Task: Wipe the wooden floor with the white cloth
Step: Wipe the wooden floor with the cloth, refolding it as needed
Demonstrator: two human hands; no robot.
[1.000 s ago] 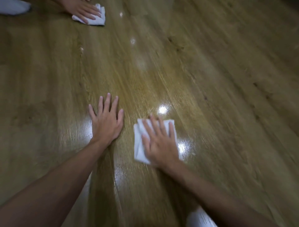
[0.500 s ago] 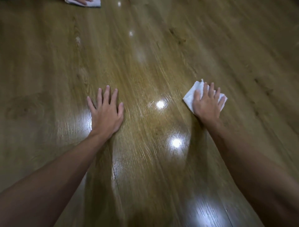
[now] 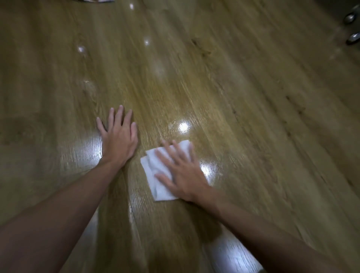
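Note:
A folded white cloth [image 3: 155, 175] lies flat on the glossy wooden floor [image 3: 243, 97]. My right hand [image 3: 182, 171] presses down on the cloth with spread, straight fingers and covers its right half. My left hand [image 3: 118, 140] rests palm-down on the bare floor just left of the cloth, fingers straight, holding nothing. The right hand is blurred by motion.
Bright lamp reflections sit on the boards near the cloth. Two metal furniture feet [image 3: 352, 27] stand at the top right corner. A sliver of another white cloth [image 3: 97, 1] shows at the top edge.
My right hand has slid the cloth back from the right to a spot beside my left hand. The left hand has stayed planted. The view tilted, bringing metal feet into sight.

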